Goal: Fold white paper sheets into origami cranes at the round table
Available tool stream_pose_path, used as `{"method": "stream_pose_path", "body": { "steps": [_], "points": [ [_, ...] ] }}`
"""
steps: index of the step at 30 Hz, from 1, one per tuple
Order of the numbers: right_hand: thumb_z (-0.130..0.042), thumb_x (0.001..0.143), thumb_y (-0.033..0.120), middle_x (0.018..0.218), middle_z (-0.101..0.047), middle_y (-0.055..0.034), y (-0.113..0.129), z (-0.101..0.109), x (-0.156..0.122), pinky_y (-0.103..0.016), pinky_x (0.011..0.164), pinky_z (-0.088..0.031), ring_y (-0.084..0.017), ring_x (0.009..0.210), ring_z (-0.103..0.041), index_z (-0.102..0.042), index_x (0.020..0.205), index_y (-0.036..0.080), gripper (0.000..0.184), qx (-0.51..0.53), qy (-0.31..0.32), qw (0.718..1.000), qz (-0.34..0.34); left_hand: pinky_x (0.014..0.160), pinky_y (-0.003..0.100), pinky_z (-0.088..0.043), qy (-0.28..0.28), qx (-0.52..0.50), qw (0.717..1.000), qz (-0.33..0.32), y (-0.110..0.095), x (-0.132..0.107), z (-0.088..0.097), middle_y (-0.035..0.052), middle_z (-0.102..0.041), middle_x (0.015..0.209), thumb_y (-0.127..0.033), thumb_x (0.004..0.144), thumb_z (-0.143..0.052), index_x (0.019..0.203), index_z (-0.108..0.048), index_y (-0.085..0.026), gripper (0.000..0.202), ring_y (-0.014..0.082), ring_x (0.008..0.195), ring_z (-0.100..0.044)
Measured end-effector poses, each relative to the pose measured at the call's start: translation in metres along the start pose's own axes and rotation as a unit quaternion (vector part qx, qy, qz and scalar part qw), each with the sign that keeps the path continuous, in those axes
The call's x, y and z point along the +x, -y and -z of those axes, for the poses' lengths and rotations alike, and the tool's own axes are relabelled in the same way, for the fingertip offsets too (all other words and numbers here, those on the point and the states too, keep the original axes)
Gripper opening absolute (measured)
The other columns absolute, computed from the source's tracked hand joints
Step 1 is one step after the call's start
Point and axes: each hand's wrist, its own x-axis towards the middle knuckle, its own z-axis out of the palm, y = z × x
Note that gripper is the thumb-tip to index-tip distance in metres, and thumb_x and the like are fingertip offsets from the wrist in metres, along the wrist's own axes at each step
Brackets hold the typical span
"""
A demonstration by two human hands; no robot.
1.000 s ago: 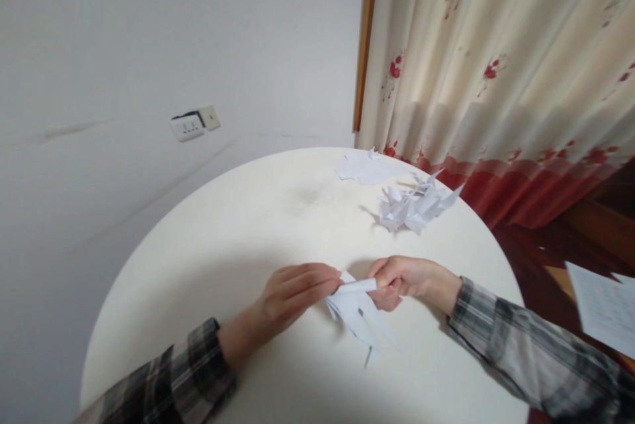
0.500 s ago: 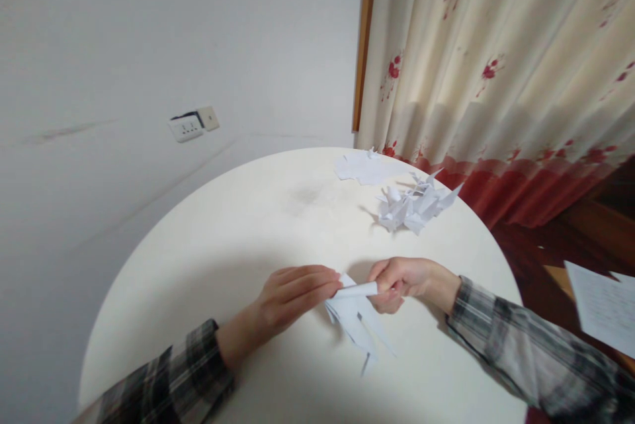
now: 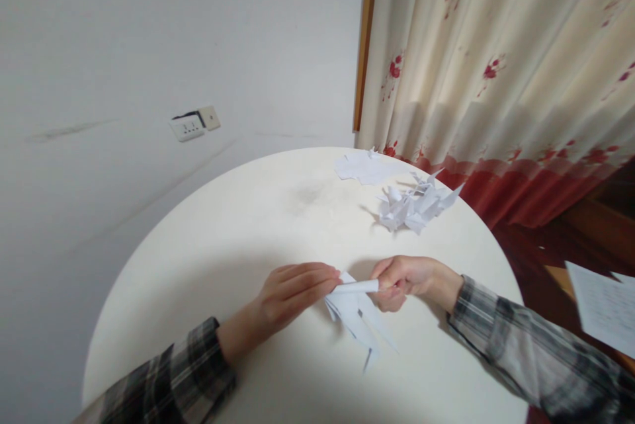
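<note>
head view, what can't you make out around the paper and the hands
Head view throughout:
Paper: top edge covered by both hands, so its full shape is unclear.
Left hand: thumb hidden under the fingers.
Right hand: fingertips curled out of sight.
Sheet: cut off by the right edge, print too small to read.
Pile: pieces overlap and are too small to count.

A round white table point(image 3: 208, 239) carries a pile point(image 3: 414, 202) of small folded white pieces near its far right edge. Just behind the pile lie flat sheets point(image 3: 364, 167). Left of the pile is a faint grey smudge point(image 3: 307, 196). Nearer than the pile, a paper point(image 3: 354, 315) sits low over the top; contact unclear.
</note>
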Motion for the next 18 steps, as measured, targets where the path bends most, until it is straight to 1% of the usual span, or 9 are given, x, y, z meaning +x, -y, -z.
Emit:
{"method": "stream_pose_path", "body": {
  "steps": [6,11,14,15,18],
  "points": [
    [-0.051,0.077,0.028,0.041,-0.021,0.0105,0.002,-0.003,-0.001,-0.018,0.037,-0.012,-0.003,0.036,-0.016,-0.033,0.052,0.017,0.033,0.005,0.008,1.0,0.004,0.081,0.026,-0.053,-0.015,-0.008,1.0,-0.009,0.002,-0.002,-0.002,0.0091,-0.068,0.095,-0.012,0.086,-0.044,0.106,-0.055,-0.013,0.023,0.0151,0.097,-0.06],
    [-0.05,0.078,0.027,0.042,-0.021,0.0103,0.002,-0.002,-0.001,-0.018,0.037,-0.012,-0.003,0.036,-0.016,-0.035,0.053,0.016,0.031,0.007,0.011,1.0,0.01,0.08,0.026,-0.053,-0.003,-0.008,1.0,0.005,0.001,-0.001,-0.001,0.0085,-0.068,0.095,-0.013,0.087,-0.042,0.105,-0.055,-0.014,0.022,0.015,0.097,-0.061],
    [-0.048,0.078,0.025,0.042,-0.021,0.0101,0.001,0.0,-0.001,-0.018,0.036,-0.012,-0.003,0.036,-0.016,-0.035,0.053,0.016,0.03,0.005,0.006,1.0,0.016,0.077,0.024,-0.053,-0.031,-0.027,0.999,0.004,0.004,-0.002,-0.008,0.0082,-0.068,0.091,-0.012,0.086,-0.045,0.099,-0.057,-0.013,0.018,0.0143,0.092,-0.062],
    [-0.048,0.078,0.025,0.042,-0.021,0.0101,0.001,0.0,-0.001,-0.018,0.036,-0.012,-0.003,0.036,-0.016,-0.035,0.053,0.016,0.03,0.006,0.003,1.0,0.019,0.076,0.024,-0.053,-0.059,-0.037,0.997,0.008,0.005,-0.003,-0.011,0.0078,-0.069,0.088,-0.011,0.085,-0.046,0.096,-0.058,-0.013,0.016,0.0138,0.088,-0.063],
    [-0.048,0.078,0.024,0.042,-0.021,0.0097,0.0,0.001,0.001,-0.018,0.036,-0.013,-0.003,0.035,-0.017,-0.033,0.052,0.017,0.031,0.017,-0.007,0.999,0.034,0.071,0.022,-0.054,-0.099,-0.068,0.991,0.056,0.008,-0.004,-0.022,0.0071,-0.069,0.082,-0.011,0.083,-0.049,0.09,-0.06,-0.013,0.013,0.0124,0.079,-0.064]
  ]
}}
